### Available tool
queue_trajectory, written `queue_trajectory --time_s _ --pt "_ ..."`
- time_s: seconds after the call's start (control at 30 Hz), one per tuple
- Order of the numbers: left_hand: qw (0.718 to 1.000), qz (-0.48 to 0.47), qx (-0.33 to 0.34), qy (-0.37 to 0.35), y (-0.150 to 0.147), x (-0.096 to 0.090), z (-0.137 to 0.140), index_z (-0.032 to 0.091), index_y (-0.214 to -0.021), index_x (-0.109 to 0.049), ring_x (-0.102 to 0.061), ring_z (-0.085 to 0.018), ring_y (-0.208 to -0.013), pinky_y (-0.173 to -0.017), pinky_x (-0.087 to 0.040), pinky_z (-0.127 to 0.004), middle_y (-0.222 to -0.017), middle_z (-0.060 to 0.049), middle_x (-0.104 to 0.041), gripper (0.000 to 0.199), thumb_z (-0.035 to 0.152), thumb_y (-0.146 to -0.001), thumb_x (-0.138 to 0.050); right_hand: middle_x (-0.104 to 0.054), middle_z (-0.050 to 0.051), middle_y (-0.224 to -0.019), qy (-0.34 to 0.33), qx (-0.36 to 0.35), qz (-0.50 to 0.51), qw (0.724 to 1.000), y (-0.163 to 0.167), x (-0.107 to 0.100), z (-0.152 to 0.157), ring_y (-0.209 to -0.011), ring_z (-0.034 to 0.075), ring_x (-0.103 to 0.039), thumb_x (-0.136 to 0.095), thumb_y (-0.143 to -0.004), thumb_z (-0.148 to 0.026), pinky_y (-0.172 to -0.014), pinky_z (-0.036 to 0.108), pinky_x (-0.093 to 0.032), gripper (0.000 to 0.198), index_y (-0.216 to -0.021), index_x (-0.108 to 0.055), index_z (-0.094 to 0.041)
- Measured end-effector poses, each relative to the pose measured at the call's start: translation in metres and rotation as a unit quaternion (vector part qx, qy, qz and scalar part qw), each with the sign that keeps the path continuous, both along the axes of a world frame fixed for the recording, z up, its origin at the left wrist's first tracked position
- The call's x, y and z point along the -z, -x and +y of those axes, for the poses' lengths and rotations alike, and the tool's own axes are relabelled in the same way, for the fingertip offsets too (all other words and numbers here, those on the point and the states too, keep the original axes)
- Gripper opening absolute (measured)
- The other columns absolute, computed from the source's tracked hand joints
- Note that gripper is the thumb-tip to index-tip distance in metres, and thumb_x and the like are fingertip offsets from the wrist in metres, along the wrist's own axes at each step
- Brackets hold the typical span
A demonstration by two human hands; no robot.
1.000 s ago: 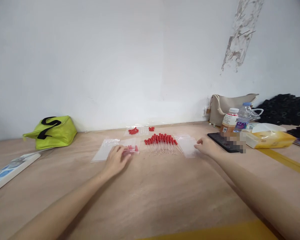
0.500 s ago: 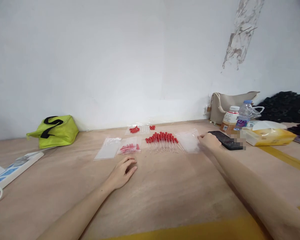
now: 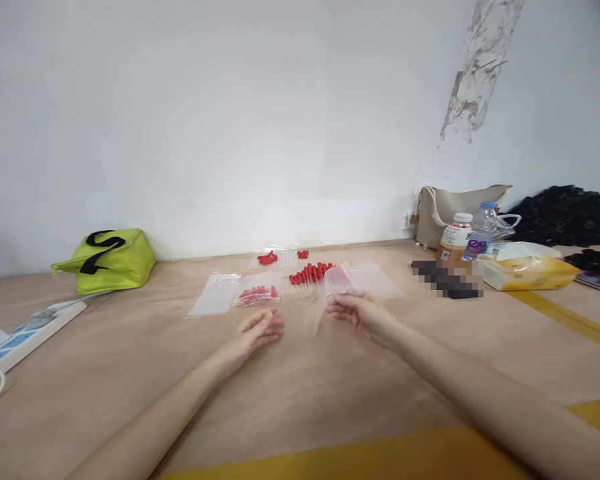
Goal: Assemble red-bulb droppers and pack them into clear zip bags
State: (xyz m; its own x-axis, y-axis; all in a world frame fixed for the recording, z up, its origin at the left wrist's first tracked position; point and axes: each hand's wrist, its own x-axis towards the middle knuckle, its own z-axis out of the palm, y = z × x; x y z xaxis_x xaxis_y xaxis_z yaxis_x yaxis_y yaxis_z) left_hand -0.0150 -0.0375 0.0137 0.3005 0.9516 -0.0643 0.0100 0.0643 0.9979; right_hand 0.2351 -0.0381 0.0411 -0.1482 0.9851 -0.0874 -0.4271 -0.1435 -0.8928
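I had the right hand (image 3: 365, 317) pinched on a clear bag (image 3: 337, 283), lifted off the table (image 3: 300, 393) and standing in front of the row of red-capped droppers (image 3: 310, 275) at twelve o'clock; the left hand (image 3: 254, 333) lay loosely open, holding nothing, at nine o'clock of the right; a filled bag (image 3: 259, 293) sat just beyond it.

A clear bag (image 3: 341, 279) veils several red-capped droppers (image 3: 311, 272); a pixelated block hides the phone (image 3: 447, 279); the power strip (image 3: 15, 333) runs off the left edge.
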Motion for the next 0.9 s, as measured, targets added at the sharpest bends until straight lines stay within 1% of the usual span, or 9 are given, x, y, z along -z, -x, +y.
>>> queue_trajectory --time_s 0.13,0.23,0.33,0.4,0.47,0.53,0.67,0.77,0.9 --pt "0.991 -0.083 0.014 0.107 -0.008 -0.007 -0.010 0.017 -0.118 -0.037 -0.063 -0.022 -0.087 -0.086 -0.045 -0.041 -0.093 -0.010 -0.062 0.052 0.056 -0.084 -0.035 -0.067 0.004 -0.074 0.039 -0.091 0.105 0.990 0.035 0.016 -0.020 -0.070 0.014 -0.065 -0.067 -0.061 -0.015 -0.066 0.023 -0.052 0.015 -0.069 -0.054 -0.014" --pt "0.997 -0.053 -0.007 0.059 -0.007 -0.008 -0.011 0.020 -0.117 -0.037 -0.064 -0.018 -0.081 -0.081 -0.047 -0.037 -0.086 -0.005 -0.062 0.046 0.044 -0.080 -0.051 -0.067 0.004 -0.075 0.045 -0.120 0.103 0.986 0.043 0.026 -0.026 -0.073 0.014 -0.065 -0.069 -0.059 -0.015 -0.070 0.023 -0.052 0.018 -0.070 -0.054 -0.014" --pt "0.999 0.025 -0.046 -0.009 -0.001 -0.003 -0.008 0.020 -0.118 -0.034 -0.062 -0.014 -0.067 -0.071 -0.048 -0.031 -0.067 0.004 -0.056 0.065 0.023 -0.064 -0.070 -0.064 0.001 -0.064 0.060 -0.157 -0.039 0.985 0.033 0.030 -0.028 -0.064 0.013 -0.064 -0.071 -0.057 -0.020 -0.062 0.023 -0.052 0.022 -0.070 -0.054 -0.015" --pt "0.994 0.094 -0.052 -0.030 0.004 0.001 -0.007 0.019 -0.121 -0.029 -0.058 -0.013 -0.056 -0.061 -0.047 -0.028 -0.059 0.008 -0.051 0.075 0.019 -0.059 -0.070 -0.061 0.000 -0.055 0.055 -0.248 -0.214 0.943 0.016 0.027 -0.022 -0.051 0.013 -0.060 -0.072 -0.056 -0.029 -0.048 0.022 -0.049 0.024 -0.068 -0.055 -0.015" --pt "0.980 0.188 -0.043 -0.054 0.010 0.004 -0.010 0.018 -0.124 -0.025 -0.055 -0.013 -0.052 -0.054 -0.045 -0.027 -0.064 0.006 -0.052 0.078 0.019 -0.058 -0.067 -0.058 0.000 -0.047 0.026 -0.334 -0.382 0.861 -0.008 0.019 -0.008 -0.040 0.011 -0.054 -0.070 -0.057 -0.039 -0.037 0.018 -0.040 0.029 -0.064 -0.057 -0.015" --pt "0.947 0.295 -0.045 -0.123 0.012 0.004 -0.017 0.019 -0.126 -0.027 -0.058 -0.015 -0.061 -0.058 -0.047 -0.030 -0.082 -0.001 -0.055 0.076 0.020 -0.060 -0.065 -0.057 0.000 -0.045 -0.032 -0.268 -0.498 0.824 -0.032 0.010 0.015 -0.036 0.007 -0.047 -0.066 -0.060 -0.044 -0.034 0.016 -0.032 0.030 -0.060 -0.058 -0.015" --pt "0.838 0.424 -0.064 -0.337 0.009 -0.003 -0.029 0.022 -0.116 -0.046 -0.052 -0.025 -0.099 -0.084 -0.042 -0.040 -0.120 -0.011 -0.043 0.043 0.025 -0.074 -0.056 -0.063 0.003 -0.061 -0.096 0.059 -0.660 0.743 -0.062 0.002 0.068 -0.058 0.012 -0.057 -0.063 -0.061 -0.027 -0.049 0.018 -0.038 0.012 -0.060 -0.061 -0.015" --pt "0.793 0.438 0.067 -0.419 0.004 -0.007 -0.031 0.024 -0.110 -0.055 -0.035 -0.025 -0.121 -0.099 -0.029 -0.043 -0.134 -0.006 -0.034 0.028 0.027 -0.085 -0.044 -0.066 0.009 -0.079 -0.077 0.133 -0.680 0.717 -0.063 0.007 0.098 -0.076 0.018 -0.060 -0.059 -0.062 -0.021 -0.058 0.021 -0.040 0.011 -0.070 -0.063 -0.014" --pt "0.778 0.452 0.213 -0.381 0.000 -0.003 -0.031 0.032 -0.128 -0.039 -0.021 -0.023 -0.129 -0.104 -0.014 -0.049 -0.140 -0.001 -0.029 0.038 0.033 -0.090 -0.037 -0.065 0.012 -0.083 -0.042 0.154 -0.691 0.705 -0.055 0.019 0.120 -0.078 0.022 -0.060 -0.061 -0.058 -0.018 -0.057 0.023 -0.042 0.018 -0.076 -0.062 -0.013"
